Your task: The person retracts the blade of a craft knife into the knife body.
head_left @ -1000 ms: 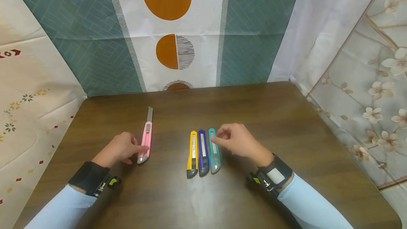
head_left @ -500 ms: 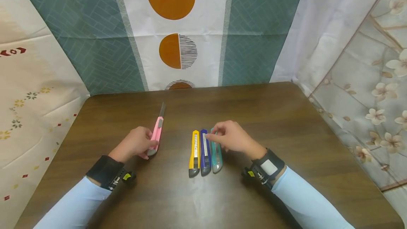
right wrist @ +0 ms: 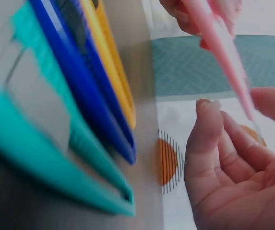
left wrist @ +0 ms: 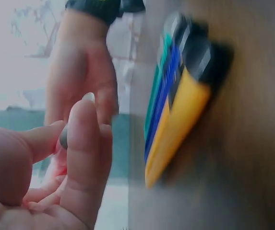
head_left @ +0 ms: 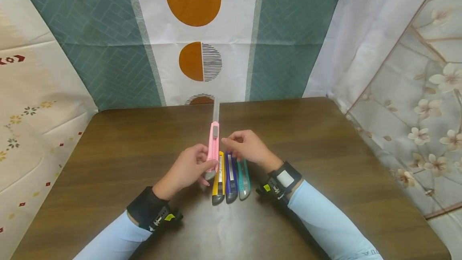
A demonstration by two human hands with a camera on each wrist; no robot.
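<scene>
A pink utility knife (head_left: 213, 141), its metal blade (head_left: 216, 111) extended away from me, is pinched near its grey butt end by my left hand (head_left: 187, 165). My right hand (head_left: 248, 147) hovers just right of that knife, fingers loosely bent and holding nothing. In the right wrist view a gap shows between thumb and fingers, and the pink knife's tip overlaps it. Below both hands, yellow (head_left: 218, 187), blue (head_left: 231, 183) and teal utility knives (head_left: 244, 181) lie side by side on the table. The pink knife partly covers the yellow one in the head view.
The brown wooden table (head_left: 310, 131) reaches back to a hanging green and white patterned cloth (head_left: 281, 63). A floral curtain (head_left: 429, 131) borders the right side, a cream cloth (head_left: 39, 131) the left.
My left hand has picked the pink knife up and carried it rightward to the middle, over the yellow knife. My right hand has shifted slightly left and away from me, off the teal knife.
</scene>
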